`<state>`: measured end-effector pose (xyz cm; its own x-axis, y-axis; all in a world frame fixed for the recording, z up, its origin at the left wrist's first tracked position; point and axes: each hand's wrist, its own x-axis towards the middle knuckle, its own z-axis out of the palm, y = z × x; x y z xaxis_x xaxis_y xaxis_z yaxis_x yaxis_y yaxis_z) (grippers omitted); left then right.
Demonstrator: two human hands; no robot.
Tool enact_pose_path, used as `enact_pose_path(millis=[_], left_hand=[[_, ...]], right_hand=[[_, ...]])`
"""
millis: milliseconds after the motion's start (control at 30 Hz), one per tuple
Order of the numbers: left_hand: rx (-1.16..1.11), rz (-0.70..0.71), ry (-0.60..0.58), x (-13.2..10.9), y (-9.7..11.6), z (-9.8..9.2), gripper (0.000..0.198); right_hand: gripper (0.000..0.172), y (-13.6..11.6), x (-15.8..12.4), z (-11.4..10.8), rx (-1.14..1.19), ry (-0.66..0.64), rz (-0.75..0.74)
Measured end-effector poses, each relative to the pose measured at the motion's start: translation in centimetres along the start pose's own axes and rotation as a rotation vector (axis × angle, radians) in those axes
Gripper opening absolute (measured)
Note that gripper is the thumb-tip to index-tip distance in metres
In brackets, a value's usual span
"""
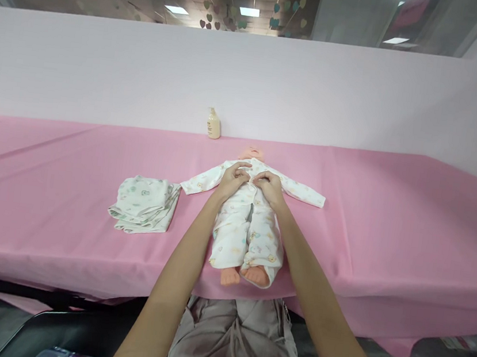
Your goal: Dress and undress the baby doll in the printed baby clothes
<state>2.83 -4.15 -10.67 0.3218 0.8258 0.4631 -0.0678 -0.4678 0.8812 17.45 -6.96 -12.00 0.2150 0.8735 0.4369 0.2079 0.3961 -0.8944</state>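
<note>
A baby doll (230,275) lies on its back with its feet toward me, dressed in a white printed onesie (230,238) whose sleeves spread out to both sides. My left hand (235,179) is closed at the middle of the chest, fingers pinching the front edge of the cloth. Opposite it, my right hand (269,187) also pinches the onesie's front, its fingertips close to those of the left. Whatever fastening lies between the fingertips is too small to make out. Both doll feet stick out of the leg openings.
A folded printed cloth (143,204) lies left of the doll. Behind it, a pump bottle (214,124) stands by the white wall (147,74). The pink tablecloth (53,196) covers the table, whose front edge is close to my body. A black chair (72,329) is below left.
</note>
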Motion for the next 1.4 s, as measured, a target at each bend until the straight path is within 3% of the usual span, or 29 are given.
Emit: enact_pose_path(millis=[767, 1167, 1400], left_hand=[[-0.025, -0.036, 0.067, 0.0, 0.3, 0.1, 0.026], [0.027, -0.02, 0.066, 0.2, -0.5, 0.1, 0.033], [-0.018, -0.029, 0.065, 0.3, -0.6, -0.1, 0.031]], right_hand=[[0.007, -0.6, -0.4, 0.7, -0.201, 0.05, -0.117], [0.003, -0.1, -0.5, 1.0, -0.216, 0.105, -0.146], [0.012, 0.0, -0.7, 1.3, -0.31, 0.156, -0.176]])
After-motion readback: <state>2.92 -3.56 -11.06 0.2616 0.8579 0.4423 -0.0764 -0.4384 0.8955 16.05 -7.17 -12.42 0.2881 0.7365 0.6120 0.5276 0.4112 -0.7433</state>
